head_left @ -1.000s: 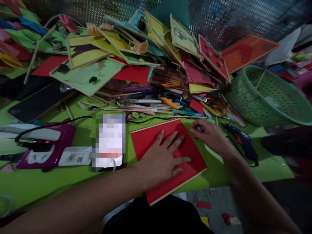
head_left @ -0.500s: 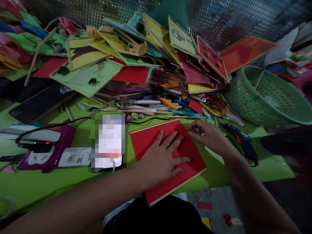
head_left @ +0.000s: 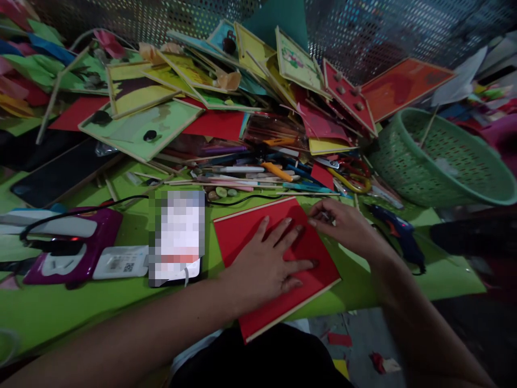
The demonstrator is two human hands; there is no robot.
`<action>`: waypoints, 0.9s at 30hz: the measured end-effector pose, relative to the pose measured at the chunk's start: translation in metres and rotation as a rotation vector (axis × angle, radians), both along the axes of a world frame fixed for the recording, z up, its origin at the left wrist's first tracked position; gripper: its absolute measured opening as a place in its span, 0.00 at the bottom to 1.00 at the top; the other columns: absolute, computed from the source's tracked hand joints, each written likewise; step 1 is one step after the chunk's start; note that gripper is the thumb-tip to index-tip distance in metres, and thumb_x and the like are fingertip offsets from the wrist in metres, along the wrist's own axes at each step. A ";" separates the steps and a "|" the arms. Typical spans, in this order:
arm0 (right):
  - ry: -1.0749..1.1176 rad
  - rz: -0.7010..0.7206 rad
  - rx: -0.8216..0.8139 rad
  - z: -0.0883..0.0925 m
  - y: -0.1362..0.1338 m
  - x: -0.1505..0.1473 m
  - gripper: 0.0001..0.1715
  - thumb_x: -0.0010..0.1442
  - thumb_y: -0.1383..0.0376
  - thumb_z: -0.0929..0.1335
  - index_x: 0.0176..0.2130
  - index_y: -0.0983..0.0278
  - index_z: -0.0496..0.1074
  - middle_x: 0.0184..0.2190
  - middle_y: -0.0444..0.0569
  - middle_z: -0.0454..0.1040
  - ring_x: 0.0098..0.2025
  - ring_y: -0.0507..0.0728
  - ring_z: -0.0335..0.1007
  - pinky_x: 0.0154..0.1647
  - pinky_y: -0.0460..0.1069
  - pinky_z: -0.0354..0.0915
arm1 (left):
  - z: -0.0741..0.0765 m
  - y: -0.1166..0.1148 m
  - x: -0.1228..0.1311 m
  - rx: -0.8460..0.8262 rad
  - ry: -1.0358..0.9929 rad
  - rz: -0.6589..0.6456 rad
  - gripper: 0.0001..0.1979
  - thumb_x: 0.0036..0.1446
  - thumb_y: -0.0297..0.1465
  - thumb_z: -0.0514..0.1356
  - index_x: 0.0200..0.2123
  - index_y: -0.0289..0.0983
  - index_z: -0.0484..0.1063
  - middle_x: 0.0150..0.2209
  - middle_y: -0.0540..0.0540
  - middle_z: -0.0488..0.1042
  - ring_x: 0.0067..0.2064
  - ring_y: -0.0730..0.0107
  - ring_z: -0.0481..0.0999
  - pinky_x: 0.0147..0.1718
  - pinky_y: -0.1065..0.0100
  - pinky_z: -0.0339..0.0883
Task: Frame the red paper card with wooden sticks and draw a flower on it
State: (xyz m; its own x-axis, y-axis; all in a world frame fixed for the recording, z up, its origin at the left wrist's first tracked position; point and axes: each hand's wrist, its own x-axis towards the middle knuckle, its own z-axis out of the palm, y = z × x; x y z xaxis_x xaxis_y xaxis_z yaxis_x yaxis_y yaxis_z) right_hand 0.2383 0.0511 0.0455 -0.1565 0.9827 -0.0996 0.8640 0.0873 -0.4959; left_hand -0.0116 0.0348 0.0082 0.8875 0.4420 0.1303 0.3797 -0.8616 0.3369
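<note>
A red sheet of card [head_left: 236,234] lies tilted on the green table in front of me, with thin pale wooden strips along its far and near edges. My left hand [head_left: 269,264] rests flat on it, fingers spread. At the card's right edge is my right hand [head_left: 341,223], its fingertips pinched together. Whatever those fingertips hold, if anything, is too small to make out. To the right of that hand lies a dark blue glue gun [head_left: 398,231].
A lit phone [head_left: 180,231], a white plug-in device [head_left: 121,262] and a purple power strip [head_left: 97,231] are at left. Pens, sticks and scissors [head_left: 351,180] lie behind the card, below piled framed pictures [head_left: 141,126]. A green basket [head_left: 404,161] stands at right.
The view has shifted very slightly, so most things appear a little further left. Both hands keep almost the same places on and beside the red card.
</note>
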 end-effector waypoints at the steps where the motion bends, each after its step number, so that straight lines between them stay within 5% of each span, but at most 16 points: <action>1: -0.006 0.003 -0.002 0.000 0.000 0.000 0.08 0.60 0.59 0.68 0.36 0.62 0.71 0.30 0.46 0.74 0.30 0.55 0.69 0.32 0.49 0.63 | 0.000 0.000 0.000 -0.002 -0.002 0.001 0.24 0.68 0.50 0.45 0.65 0.61 0.61 0.73 0.43 0.52 0.75 0.47 0.46 0.67 0.35 0.46; 11: 0.000 0.014 0.001 0.000 0.000 0.002 0.06 0.60 0.61 0.68 0.37 0.61 0.71 0.30 0.45 0.74 0.29 0.55 0.69 0.30 0.49 0.63 | 0.001 0.000 0.000 -0.008 0.000 -0.001 0.24 0.68 0.50 0.45 0.65 0.61 0.61 0.73 0.43 0.52 0.75 0.46 0.46 0.67 0.34 0.46; 20: -0.119 0.044 0.117 0.003 -0.005 -0.001 0.06 0.62 0.66 0.63 0.37 0.61 0.70 0.36 0.50 0.76 0.39 0.59 0.73 0.40 0.52 0.65 | -0.002 0.001 0.000 -0.012 -0.007 -0.008 0.25 0.68 0.50 0.44 0.65 0.62 0.60 0.74 0.45 0.50 0.75 0.48 0.44 0.67 0.34 0.44; 23: -0.159 0.056 0.008 0.011 -0.025 0.014 0.06 0.62 0.65 0.64 0.35 0.61 0.71 0.32 0.48 0.75 0.33 0.57 0.72 0.36 0.51 0.66 | -0.004 0.001 -0.001 -0.009 -0.008 -0.011 0.25 0.68 0.50 0.44 0.66 0.62 0.59 0.74 0.44 0.50 0.75 0.48 0.45 0.67 0.34 0.44; 27: -0.096 0.170 -0.210 0.015 -0.093 0.039 0.09 0.62 0.62 0.65 0.32 0.58 0.73 0.28 0.46 0.76 0.28 0.56 0.73 0.31 0.50 0.69 | -0.005 0.002 0.000 -0.005 -0.016 -0.003 0.25 0.67 0.51 0.45 0.65 0.63 0.59 0.74 0.45 0.50 0.75 0.48 0.46 0.67 0.33 0.43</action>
